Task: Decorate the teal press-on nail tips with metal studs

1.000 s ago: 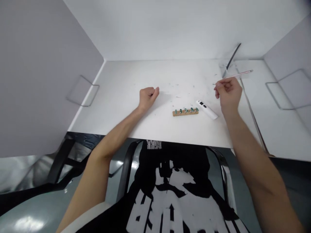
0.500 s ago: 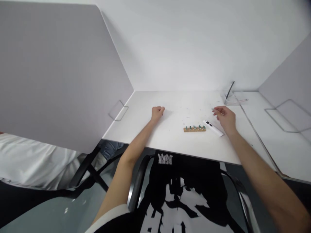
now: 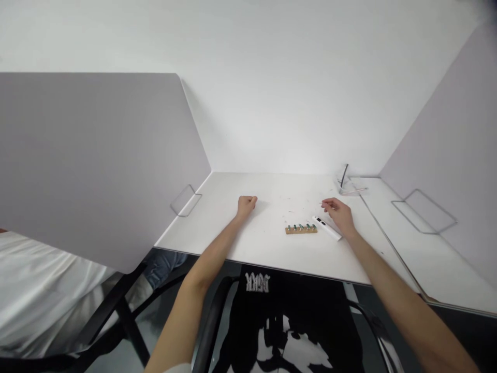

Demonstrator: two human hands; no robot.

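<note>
My left hand [image 3: 247,203] rests on the white table [image 3: 233,238] as a closed fist, with nothing visible in it. My right hand [image 3: 338,213] lies on the table with its fingers loosely stretched out, holding nothing. Just left of it lies a white stick-shaped device [image 3: 326,228] with dark buttons. Beside that sits a small brown strip [image 3: 301,229] carrying several green parts. A thin pinkish rod [image 3: 354,191] lies at the back right, apart from both hands.
Grey divider panels stand at the left [image 3: 97,160] and right [image 3: 450,150], each with a wire foot. A clear holder [image 3: 343,182] with a dark stick stands at the back right. Small specks are scattered on the table. White cloth shows at lower left.
The view has tilted up and back. My right hand has let go of the thin rod, dropped to the table near the white device and opened. My left fist stayed put.
</note>
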